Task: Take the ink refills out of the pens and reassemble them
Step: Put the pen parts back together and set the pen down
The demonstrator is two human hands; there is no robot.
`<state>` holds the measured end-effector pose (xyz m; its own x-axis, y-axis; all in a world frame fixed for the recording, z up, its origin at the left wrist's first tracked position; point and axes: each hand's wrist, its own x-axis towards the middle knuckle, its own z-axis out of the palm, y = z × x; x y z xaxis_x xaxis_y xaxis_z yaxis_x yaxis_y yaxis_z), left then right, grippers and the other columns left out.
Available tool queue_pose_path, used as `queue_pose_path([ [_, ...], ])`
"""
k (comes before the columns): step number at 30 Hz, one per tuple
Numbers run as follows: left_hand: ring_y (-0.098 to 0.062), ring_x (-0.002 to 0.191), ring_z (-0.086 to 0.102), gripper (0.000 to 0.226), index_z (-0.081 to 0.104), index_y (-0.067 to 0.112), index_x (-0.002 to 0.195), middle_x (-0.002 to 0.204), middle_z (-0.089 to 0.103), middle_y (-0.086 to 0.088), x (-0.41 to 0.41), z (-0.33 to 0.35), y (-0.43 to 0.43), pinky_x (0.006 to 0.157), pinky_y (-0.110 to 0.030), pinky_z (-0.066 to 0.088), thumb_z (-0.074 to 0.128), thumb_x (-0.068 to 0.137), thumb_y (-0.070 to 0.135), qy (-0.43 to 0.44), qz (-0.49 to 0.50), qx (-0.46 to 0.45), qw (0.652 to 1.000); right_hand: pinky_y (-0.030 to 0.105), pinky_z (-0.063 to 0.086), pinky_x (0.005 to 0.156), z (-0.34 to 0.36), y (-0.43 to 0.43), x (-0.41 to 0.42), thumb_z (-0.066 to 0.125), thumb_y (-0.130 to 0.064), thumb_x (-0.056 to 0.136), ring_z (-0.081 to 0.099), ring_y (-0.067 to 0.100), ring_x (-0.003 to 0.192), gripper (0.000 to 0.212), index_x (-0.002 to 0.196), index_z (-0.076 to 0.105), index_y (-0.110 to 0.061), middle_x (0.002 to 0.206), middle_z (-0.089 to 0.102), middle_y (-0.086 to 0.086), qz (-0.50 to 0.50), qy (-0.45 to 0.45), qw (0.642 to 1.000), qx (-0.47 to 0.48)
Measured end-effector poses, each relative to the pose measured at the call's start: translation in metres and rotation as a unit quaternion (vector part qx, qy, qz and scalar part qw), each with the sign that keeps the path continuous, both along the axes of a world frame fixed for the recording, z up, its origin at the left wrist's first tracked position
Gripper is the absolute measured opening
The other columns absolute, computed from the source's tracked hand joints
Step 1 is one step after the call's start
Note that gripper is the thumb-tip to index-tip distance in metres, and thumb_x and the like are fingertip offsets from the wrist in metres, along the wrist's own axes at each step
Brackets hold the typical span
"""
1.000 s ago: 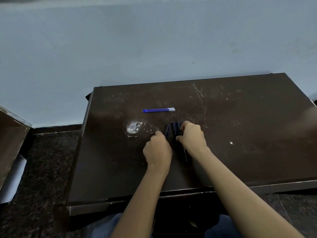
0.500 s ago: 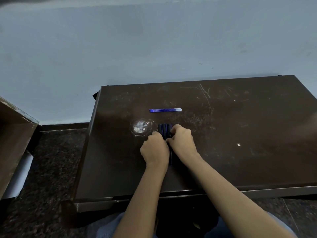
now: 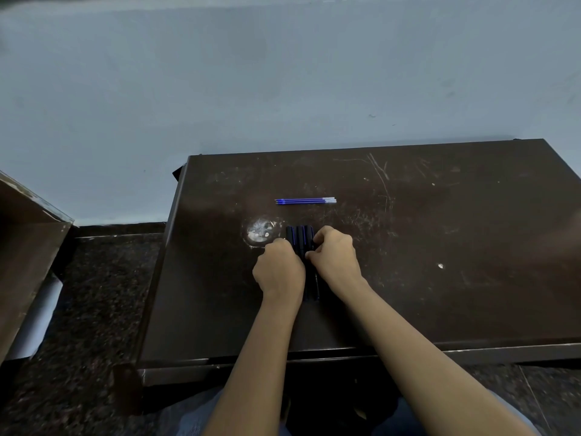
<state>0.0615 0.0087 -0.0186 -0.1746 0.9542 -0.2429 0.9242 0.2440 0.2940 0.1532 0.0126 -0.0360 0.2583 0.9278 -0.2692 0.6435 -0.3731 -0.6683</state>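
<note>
pens (image 3: 300,239): bundle of dark barrels, blue strips showing, lying side by side on the table (image 3: 440,278) just left of centre, long axis 12–6. Exact count unclear. Far ends stick out past the knuckles at 12, near ends show between the wrists at 6

left hand (image 3: 279,272): at 9 o'clock of the bundle, back of hand to camera, fingers curled in against the left side of the pens and gripping them. Fingertips hidden under the hand

right hand (image 3: 338,256): at 3 o'clock of the bundle, fingers curled, tips on the right-side barrels, thumb tucked toward the pens. Gripping too. The two hands sit nearly knuckle to knuckle with the bundle squeezed between

ink refills (image 3: 305,201): out of the pens, tight little bunch of thin blue tubes at 12 o'clock of the bundle, apart from it, lying 9–3, clear ends toward 3. Neither hand touches them

Rest:
- pale round scuff (image 3: 259,232) on the tabletop at 10 o'clock of the left hand, just beside the pen ends
- scratches (image 3: 380,174) toward 1 o'clock, near the far edge
- white speck (image 3: 440,265) at 3 o'clock of the right hand, well apart
- second brown unit (image 3: 28,247) at 9 o'clock of the table, white sheet (image 3: 37,322) at its foot
- dark speckled floor (image 3: 103,294) between them, pale wall (image 3: 283,73) at 12
</note>
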Motion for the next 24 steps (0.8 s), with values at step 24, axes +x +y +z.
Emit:
queue_pose_path([
  [24, -0.030, 0.104, 0.064, 0.034, 0.051, 0.006, 0.120, 0.113, 0.064, -0.011, 0.000, 0.005, -0.001, 0.067, -0.033, 0.037, 0.054, 0.095, 0.029, -0.014, 0.021, 0.002, 1.000, 0.037, 0.056, 0.078, -0.006, 0.006, 0.015, 0.071, -0.022, 0.082, 0.065, 0.021, 0.087, 0.025, 0.104, 0.061, -0.015, 0.096, 0.067, 0.005, -0.021, -0.024, 0.999, 0.014],
])
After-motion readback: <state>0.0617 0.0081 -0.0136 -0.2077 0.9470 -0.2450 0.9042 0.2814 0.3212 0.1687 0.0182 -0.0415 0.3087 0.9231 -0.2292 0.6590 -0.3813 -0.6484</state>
